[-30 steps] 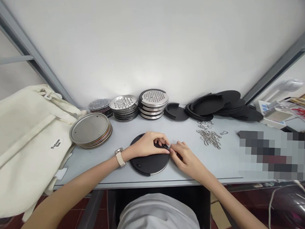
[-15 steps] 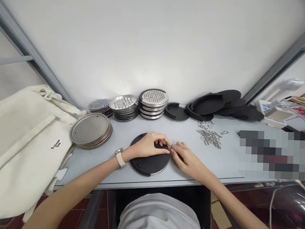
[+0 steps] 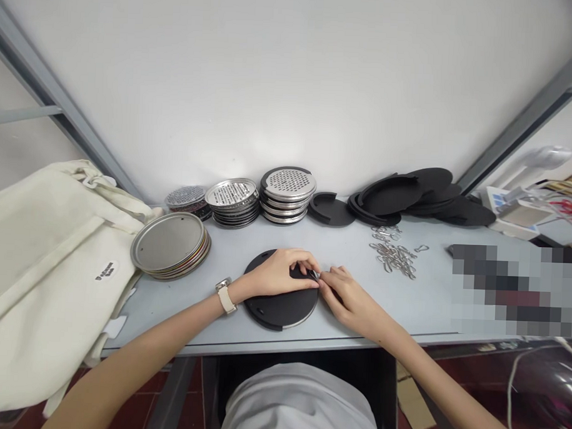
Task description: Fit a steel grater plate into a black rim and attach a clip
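Note:
A round black disc [image 3: 278,305] with a metal rim lies flat on the grey table [image 3: 423,307] in front of me. My left hand [image 3: 277,272] rests on the disc's top, fingers curled and pinched at its right edge. My right hand [image 3: 346,295] meets it there, fingertips pinched on a small metal clip [image 3: 314,275] at the disc's rim. A watch with a pale strap sits on my left wrist.
Behind stand a stack of plain metal plates [image 3: 170,243], three stacks of perforated metal discs [image 3: 286,194], a lone black disc [image 3: 330,208] and a heap of black discs [image 3: 418,195]. Loose metal clips [image 3: 393,254] lie to the right. A cream cloth bag [image 3: 45,262] covers the table's left end.

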{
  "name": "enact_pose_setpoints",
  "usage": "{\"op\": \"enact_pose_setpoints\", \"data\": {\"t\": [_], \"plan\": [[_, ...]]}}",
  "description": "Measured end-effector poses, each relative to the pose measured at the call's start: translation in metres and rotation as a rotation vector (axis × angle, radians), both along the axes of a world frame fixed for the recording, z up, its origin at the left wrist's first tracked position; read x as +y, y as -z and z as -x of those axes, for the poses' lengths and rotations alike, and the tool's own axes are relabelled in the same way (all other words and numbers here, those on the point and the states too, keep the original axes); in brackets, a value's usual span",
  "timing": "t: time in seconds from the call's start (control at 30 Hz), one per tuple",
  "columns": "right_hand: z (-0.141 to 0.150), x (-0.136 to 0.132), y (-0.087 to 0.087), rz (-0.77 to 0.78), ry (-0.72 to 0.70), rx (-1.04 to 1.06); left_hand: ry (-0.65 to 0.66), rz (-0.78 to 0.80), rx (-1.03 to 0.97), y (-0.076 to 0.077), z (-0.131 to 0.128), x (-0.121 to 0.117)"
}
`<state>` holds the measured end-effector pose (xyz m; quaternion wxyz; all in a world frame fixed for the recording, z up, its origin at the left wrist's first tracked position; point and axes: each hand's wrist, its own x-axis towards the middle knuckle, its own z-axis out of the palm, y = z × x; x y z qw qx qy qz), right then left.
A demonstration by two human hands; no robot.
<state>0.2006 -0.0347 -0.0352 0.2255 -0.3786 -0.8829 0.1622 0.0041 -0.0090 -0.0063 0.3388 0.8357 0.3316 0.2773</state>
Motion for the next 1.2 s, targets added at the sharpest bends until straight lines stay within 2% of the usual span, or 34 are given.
{"op": "enact_pose_setpoints", "data": {"t": [0.3,0.8,1.07,1.2], "plan": [[0.0004,-0.0007,0.0000,-0.005,0.013,0.027,0.004,0.087,-0.023,-0.0001,0.0011,0.0009],[0.0011,-0.0015,0.0016,-0.007,0.089,0.042,-0.001,0.111,-0.030,0.0005,0.0010,0.0018],[0.0007,-0.0007,0.0016,0.001,0.081,0.033,0.023,0.057,-0.026,0.0006,0.0009,0.0019],[-0.0004,-0.0006,-0.0003,0.012,0.021,-0.011,0.023,0.015,-0.038,0.0008,0.0010,0.0017]]}}
